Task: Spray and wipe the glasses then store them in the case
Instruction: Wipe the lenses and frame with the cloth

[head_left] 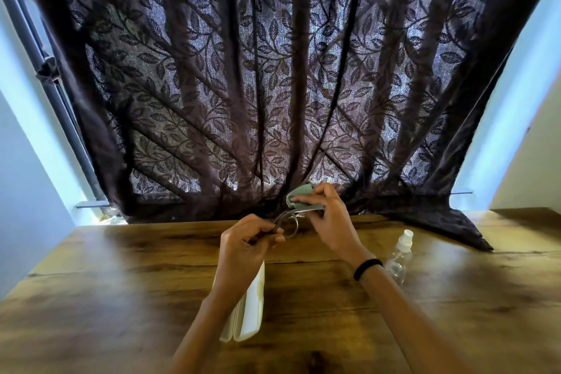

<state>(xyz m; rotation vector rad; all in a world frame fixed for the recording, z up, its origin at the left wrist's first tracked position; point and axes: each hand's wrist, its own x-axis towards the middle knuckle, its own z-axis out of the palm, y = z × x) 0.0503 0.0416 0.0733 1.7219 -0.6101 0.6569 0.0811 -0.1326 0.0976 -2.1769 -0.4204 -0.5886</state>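
- The glasses (287, 223) are held in the air above the far side of the tabletop (121, 282), at about 12 o'clock, in front of a dark leaf-patterned curtain (243, 85).
- The left hand (246, 247) has its fingers closed around one end of the frame.
- The right hand (326, 218) pinches a pale green cloth (299, 193) against the other end.
- A white case (250, 310) lies on the tabletop under the left forearm, at 6 o'clock from the glasses.
- A clear spray bottle (400, 255) lies at 4 o'clock, just beside the right wrist, which wears a black band (367, 268).
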